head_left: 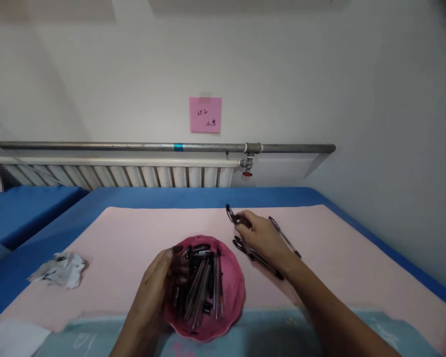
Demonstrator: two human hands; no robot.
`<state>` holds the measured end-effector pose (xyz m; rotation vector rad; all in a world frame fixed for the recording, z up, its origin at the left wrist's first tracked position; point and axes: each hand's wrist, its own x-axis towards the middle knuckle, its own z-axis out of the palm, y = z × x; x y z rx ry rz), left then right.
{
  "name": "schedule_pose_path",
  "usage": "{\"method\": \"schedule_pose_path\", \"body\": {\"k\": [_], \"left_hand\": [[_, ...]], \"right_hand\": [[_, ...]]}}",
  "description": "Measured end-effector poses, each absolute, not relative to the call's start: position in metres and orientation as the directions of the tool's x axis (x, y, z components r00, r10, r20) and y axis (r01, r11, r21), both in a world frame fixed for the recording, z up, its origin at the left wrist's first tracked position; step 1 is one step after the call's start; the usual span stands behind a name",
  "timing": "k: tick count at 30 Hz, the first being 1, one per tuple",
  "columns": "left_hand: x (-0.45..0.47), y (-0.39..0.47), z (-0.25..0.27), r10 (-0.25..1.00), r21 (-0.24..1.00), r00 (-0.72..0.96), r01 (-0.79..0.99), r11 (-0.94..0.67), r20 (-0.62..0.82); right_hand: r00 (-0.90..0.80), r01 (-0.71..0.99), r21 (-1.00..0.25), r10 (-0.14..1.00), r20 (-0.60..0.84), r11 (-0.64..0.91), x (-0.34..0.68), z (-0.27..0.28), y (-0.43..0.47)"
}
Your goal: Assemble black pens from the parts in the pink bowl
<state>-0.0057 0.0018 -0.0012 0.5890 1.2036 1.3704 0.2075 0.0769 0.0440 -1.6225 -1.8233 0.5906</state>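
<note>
A round pink basket [236, 292] with a wavy rim holds many black and clear pen parts [200, 290], some of them thin tubes. My left hand [159, 272] is at its left side, fingers curled inward over the parts. Those fingertips look dark, and a small black piece shows by them; what they hold I cannot make out. To the right of the basket, my right hand [260, 235] pinches a pen [229, 213], its black end sticking out to the left. Beneath that hand lie black-capped pens [263, 263]. Another clear-barrelled pen [285, 238] rests to its right.
A crumpled, black-stained white tissue [61, 270] lies on the left of the pink sheet [134, 228]. The sheet covers a blue table [204, 196]. Behind are a radiator [163, 173], a metal pipe [134, 146] with a red-handled valve [247, 174], and a pink note [205, 115].
</note>
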Motion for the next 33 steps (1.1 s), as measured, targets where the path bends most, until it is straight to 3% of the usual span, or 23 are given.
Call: {"method": "schedule_pose_path", "body": {"k": [1, 3, 4, 6, 11, 15, 17, 19, 21, 24, 28, 31, 33], "left_hand": [[-0.009, 0.002, 0.0, 0.941, 0.897, -0.195, -0.402, 0.181, -0.278], [-0.012, 0.002, 0.0, 0.952, 0.905, -0.163, -0.385, 0.18, -0.258], [-0.013, 0.001, 0.0, 0.952, 0.908, -0.164, -0.378, 0.181, -0.258], [-0.012, 0.001, 0.0, 0.954, 0.913, -0.158, -0.363, 0.184, -0.255], [-0.013, 0.001, -0.005, 0.968, 0.964, -0.155, -0.208, 0.163, -0.197], [-0.01, 0.0, -0.009, 0.997, 0.977, -0.047, 0.203, 0.068, -0.06], [-0.002, -0.003, -0.009, 0.999, 0.864, 0.046, 0.502, -0.028, 0.006], [0.007, -0.007, -0.009, 0.992, 0.665, 0.127, 0.74, -0.104, 0.013], [0.016, -0.01, -0.008, 0.986, 0.493, 0.166, 0.86, -0.131, -0.027], [0.024, -0.01, -0.006, 0.982, 0.376, 0.15, 0.922, -0.098, -0.111], [0.024, -0.008, -0.005, 0.98, 0.366, 0.12, 0.929, -0.054, -0.159], [0.018, -0.008, -0.006, 0.991, 0.448, 0.088, 0.893, -0.032, -0.105], [0.012, -0.008, -0.007, 0.997, 0.586, 0.045, 0.81, -0.002, -0.057]], "right_hand": [[-0.069, 0.87, -0.476, 0.987, 0.144, 0.13, 0.217, 0.04, 0.082], [-0.083, 0.99, -0.106, 0.991, 0.102, 0.093, 0.232, 0.03, 0.091], [-0.08, 0.997, 0.004, 0.995, 0.057, 0.08, 0.237, 0.025, 0.094], [-0.073, 0.994, 0.083, 0.997, 0.01, 0.072, 0.243, 0.018, 0.096], [-0.156, 0.986, 0.063, 0.984, 0.084, 0.151, 0.227, 0.03, 0.084], [-0.401, 0.885, -0.229, 0.913, 0.072, 0.406, 0.2, 0.043, 0.067], [-0.463, 0.837, -0.299, 0.884, 0.059, 0.458, 0.192, 0.044, 0.062], [-0.457, 0.85, -0.264, 0.888, 0.061, 0.456, 0.188, 0.043, 0.06], [-0.423, 0.887, -0.191, 0.906, 0.036, 0.421, 0.187, 0.044, 0.058], [-0.437, 0.892, -0.167, 0.895, -0.086, 0.42, 0.183, 0.046, 0.049], [-0.505, 0.862, -0.173, 0.83, -0.235, 0.476, 0.168, 0.046, 0.032], [-0.498, 0.867, -0.157, 0.822, -0.275, 0.473, 0.157, 0.041, 0.025], [-0.488, 0.872, -0.186, 0.833, -0.259, 0.453, 0.154, 0.037, 0.026]]}}
